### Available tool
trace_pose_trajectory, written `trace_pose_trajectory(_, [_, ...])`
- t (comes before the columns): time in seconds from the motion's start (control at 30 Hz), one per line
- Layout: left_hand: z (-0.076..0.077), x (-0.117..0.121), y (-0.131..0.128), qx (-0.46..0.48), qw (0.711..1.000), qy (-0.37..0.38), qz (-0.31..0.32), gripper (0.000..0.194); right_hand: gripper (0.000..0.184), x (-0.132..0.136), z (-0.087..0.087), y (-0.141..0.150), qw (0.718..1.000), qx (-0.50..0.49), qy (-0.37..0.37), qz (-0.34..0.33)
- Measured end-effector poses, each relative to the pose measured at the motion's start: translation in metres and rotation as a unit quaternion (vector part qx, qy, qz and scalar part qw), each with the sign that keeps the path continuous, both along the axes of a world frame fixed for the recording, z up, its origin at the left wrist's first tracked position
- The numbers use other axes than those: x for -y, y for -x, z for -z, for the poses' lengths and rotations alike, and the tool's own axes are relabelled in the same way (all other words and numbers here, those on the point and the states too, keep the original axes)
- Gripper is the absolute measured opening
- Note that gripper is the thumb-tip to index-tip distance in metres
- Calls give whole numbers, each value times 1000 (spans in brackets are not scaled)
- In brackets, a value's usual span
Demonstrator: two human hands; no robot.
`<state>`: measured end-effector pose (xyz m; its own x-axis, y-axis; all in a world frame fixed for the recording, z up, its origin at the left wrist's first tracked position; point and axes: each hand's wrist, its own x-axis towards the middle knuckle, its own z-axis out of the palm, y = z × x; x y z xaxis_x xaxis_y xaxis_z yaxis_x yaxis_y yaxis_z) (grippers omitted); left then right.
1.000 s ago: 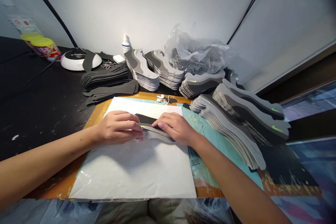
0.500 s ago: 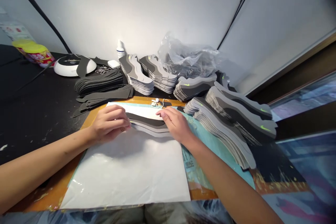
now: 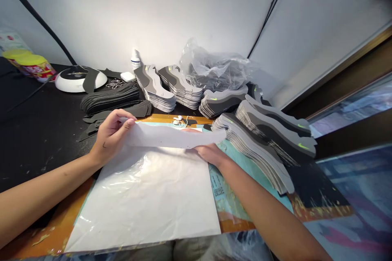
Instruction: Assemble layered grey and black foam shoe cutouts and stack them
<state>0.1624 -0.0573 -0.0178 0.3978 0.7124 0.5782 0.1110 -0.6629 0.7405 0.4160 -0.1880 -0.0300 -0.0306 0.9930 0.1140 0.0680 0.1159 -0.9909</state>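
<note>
the left hand (image 3: 112,135) pinches one end of a long wavy cut-out piece (image 3: 174,137) between thumb and fingers, holding it up off the surface with its pale grey back toward the camera. the right hand (image 3: 208,154) is at the other end, mostly hidden behind the piece, so i cannot tell whether it grips the piece or only supports it. the piece spans above a white plastic-covered sheet (image 3: 141,200), which lies on a pale blue printed paper (image 3: 228,187) and an orange-brown board (image 3: 45,238). white earphones (image 3: 179,121) lie on the board just beyond the piece. to the right, tall stacks of layered grey cut-outs (image 3: 254,151) with neon yellow-green swoosh marks lean just beside the right hand. farther back are more stacks of cut-outs (image 3: 156,89), a crumpled clear plastic bag (image 3: 214,69) and piles of dark grey strips (image 3: 110,100) on the black tabletop (image 3: 39,138). a round white device (image 3: 76,81), a small white bottle (image 3: 135,59) and a yellow-lidded container (image 3: 32,66) stand toward the wall.
</note>
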Motion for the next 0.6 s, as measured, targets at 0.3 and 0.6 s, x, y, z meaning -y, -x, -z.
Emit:
trace_pose_trajectory(0.3, [-1,7,-5,-16,996,89,-21,13,44,6,-4,7,984,-153,69,-56])
trace_pose_trajectory(0.6, [1,7,-4,25,987,154,24,17,50,0,-4,7,975,-187,103,59])
